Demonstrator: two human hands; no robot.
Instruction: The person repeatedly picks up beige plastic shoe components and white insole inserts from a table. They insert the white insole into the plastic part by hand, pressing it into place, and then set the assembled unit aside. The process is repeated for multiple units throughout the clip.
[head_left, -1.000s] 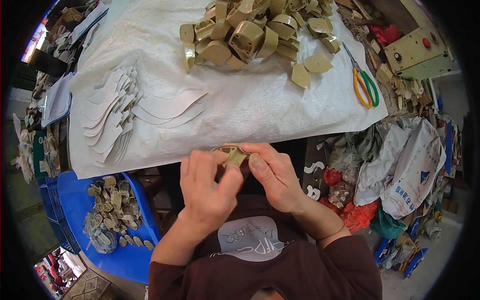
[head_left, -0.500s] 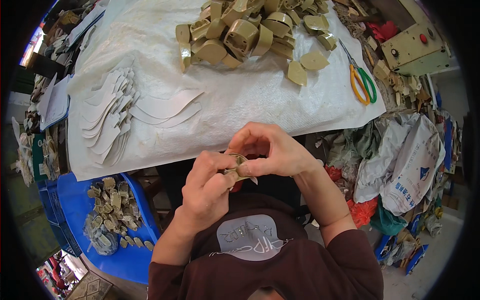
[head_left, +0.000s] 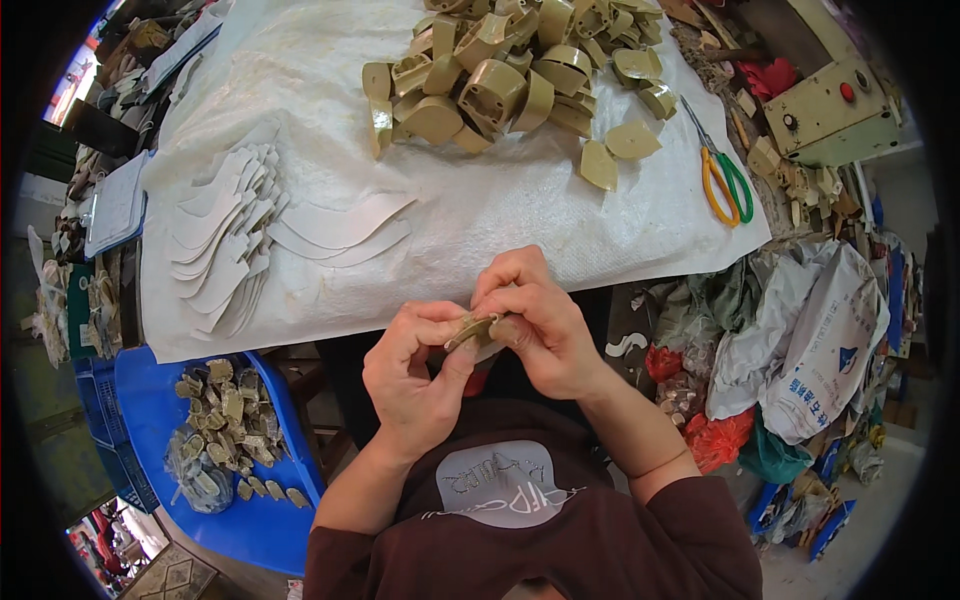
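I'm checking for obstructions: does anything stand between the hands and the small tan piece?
Nothing visible does: the left hand and right hand both grip the small tan piece directly. I can't judge the parts they cover.

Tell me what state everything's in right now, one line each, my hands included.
Tan piece: pinched, partly hidden
Left hand: pinching the piece
Right hand: pinching it too
Scissors: lying unheld, blades look shut
White cutouts: stacked overlapping, a few spread to the right
Tan parts: heaped loosely
White sheet: spread, wrinkled
White printed sack: crumpled
Beige control box: on or off, can't tell
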